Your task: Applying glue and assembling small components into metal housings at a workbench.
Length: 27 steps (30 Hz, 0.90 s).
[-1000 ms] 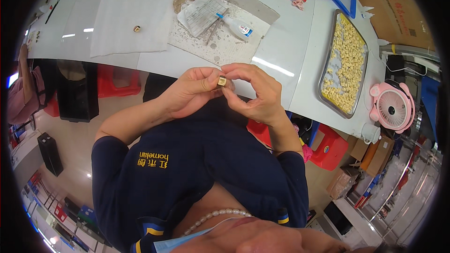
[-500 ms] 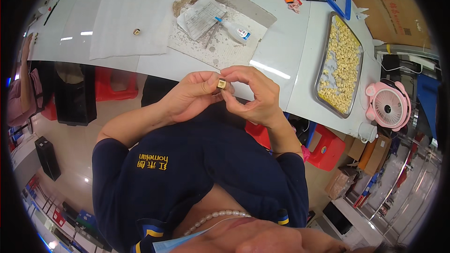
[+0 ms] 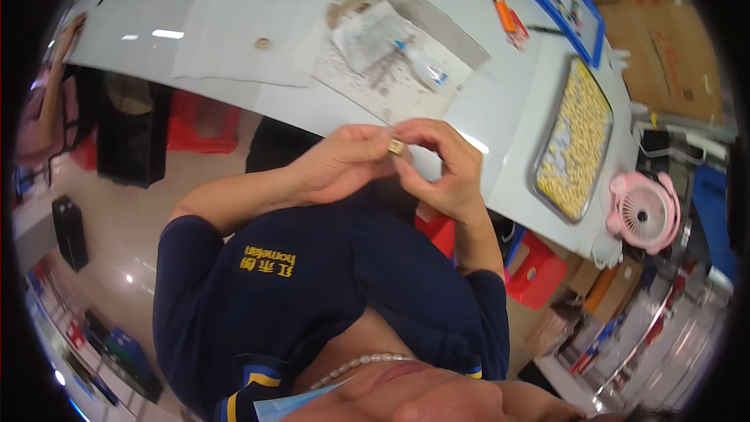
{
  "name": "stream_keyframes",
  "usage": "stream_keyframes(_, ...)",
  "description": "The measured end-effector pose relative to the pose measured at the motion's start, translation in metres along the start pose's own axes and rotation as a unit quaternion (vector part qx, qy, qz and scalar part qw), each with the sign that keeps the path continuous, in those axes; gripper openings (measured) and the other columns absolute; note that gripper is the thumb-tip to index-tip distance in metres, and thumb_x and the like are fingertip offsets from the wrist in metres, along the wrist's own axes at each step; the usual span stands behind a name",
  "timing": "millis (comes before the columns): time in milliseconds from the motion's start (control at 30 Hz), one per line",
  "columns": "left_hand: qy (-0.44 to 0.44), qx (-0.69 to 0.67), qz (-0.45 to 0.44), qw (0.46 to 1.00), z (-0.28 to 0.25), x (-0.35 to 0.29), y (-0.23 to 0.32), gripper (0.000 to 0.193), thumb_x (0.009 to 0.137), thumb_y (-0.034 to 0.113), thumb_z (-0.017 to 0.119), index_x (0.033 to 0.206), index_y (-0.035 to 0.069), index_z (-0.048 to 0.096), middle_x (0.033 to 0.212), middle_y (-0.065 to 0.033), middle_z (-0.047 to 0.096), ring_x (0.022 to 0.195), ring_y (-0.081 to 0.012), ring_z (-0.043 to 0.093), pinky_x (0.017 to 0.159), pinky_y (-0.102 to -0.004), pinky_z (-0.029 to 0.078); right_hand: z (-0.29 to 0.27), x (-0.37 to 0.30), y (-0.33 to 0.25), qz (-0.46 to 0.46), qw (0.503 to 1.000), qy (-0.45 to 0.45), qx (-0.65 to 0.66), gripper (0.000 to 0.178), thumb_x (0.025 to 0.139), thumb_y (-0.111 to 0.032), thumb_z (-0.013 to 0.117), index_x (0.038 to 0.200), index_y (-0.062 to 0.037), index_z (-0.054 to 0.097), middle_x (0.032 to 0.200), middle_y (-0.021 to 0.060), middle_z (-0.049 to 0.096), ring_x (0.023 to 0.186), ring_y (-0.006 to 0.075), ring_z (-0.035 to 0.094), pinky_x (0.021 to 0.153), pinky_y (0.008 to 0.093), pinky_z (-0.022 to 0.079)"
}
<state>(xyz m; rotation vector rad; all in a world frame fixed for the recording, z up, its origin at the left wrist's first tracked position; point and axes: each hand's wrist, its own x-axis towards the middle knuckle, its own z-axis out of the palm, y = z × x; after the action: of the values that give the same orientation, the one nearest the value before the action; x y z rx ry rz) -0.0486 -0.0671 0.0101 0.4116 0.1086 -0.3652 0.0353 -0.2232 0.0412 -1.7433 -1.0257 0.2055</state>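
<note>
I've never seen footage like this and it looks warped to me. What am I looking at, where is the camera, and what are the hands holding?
The view comes from a wide fisheye camera worn on a person's head, looking down, so straight edges bend. No machine here: the left hand and right hand meet in front of the body, pinching one small brass-coloured part between the fingertips. Beyond them lies a white table with a sheet of white paper, a small glue bottle on stained card, an orange lighter and a metal tray of yellowish small parts. A pink fan sits at the right.
</note>
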Motion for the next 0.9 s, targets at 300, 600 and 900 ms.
stream_keyframes(300, 0.189, 0.723, 0.401, 0.529, -0.027, -0.017, 0.077, 0.02, 0.068, 0.005, 0.07, 0.087, 0.005, 0.064, 0.096, -0.0099, 0.059, 0.089, -0.0256, 0.056, 0.078, -0.0333, 0.045, -0.006, 0.0, 0.011, 0.017, 0.99, 0.067, 0.119, 0.054, 0.065, -0.003, 0.071, 0.115, -0.0001, 0.049, 0.12, 0.0144, 0.048, 0.113, 0.0239, 0.047, 0.097, 0.0343, 0.037)
stream_keyframes(600, 0.257, 0.82, 0.373, 0.349, -0.115, -0.03, 0.144, 0.02, 0.071, 0.001, 0.061, 0.091, 0.005, 0.062, 0.09, -0.0109, 0.059, 0.085, -0.0278, 0.057, 0.074, -0.0362, 0.047, -0.007, -0.028, 0.059, 0.124, 0.98, 0.151, -0.034, 0.025, 0.079, -0.001, 0.06, 0.104, 0.0027, 0.055, 0.101, 0.0096, 0.058, 0.093, 0.0161, 0.056, 0.086, 0.0284, 0.043)
stream_keyframes(900, 0.569, 0.678, 0.443, 0.144, -0.257, -0.157, 0.391, 0.019, 0.077, 0.001, 0.054, 0.094, 0.003, 0.062, 0.094, -0.0148, 0.059, 0.085, -0.0298, 0.059, 0.074, -0.0383, 0.047, -0.011, -0.038, 0.084, 0.196, 0.934, 0.278, -0.109, 0.012, 0.082, -0.005, 0.059, 0.091, 0.0024, 0.06, 0.086, 0.0083, 0.061, 0.079, 0.0147, 0.058, 0.072, 0.0262, 0.047)
